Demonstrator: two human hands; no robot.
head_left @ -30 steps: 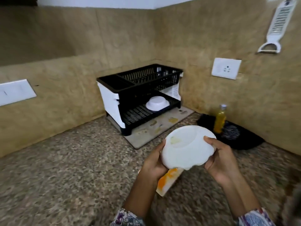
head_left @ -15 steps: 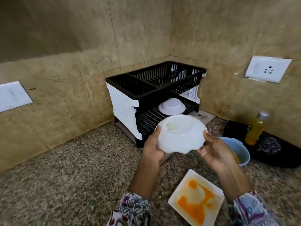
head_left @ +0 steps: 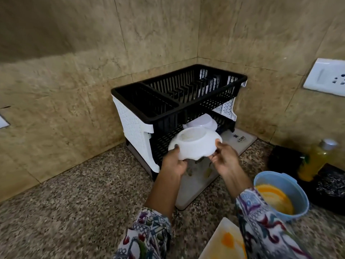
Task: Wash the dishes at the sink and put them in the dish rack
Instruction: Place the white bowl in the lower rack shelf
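Note:
I hold a white bowl (head_left: 196,144) upside down with both hands, right at the front of the lower shelf of the black and white dish rack (head_left: 168,101). My left hand (head_left: 173,163) grips its left rim and my right hand (head_left: 224,159) grips its right rim. Another white bowl (head_left: 201,122) lies upside down further in on the lower shelf. The rack's upper tier holds no dishes that I can see.
A grey drip mat (head_left: 240,141) lies under the rack on the speckled counter (head_left: 65,202). To the right stand a blue bowl with orange residue (head_left: 280,195), a stained white plate (head_left: 225,240), a yellow liquid bottle (head_left: 315,159) and a black tray (head_left: 332,189). A wall socket (head_left: 328,75) sits upper right.
Both hands have carried the white bowl forward from above the counter to the front of the rack's lower shelf. My view has moved closer to the rack.

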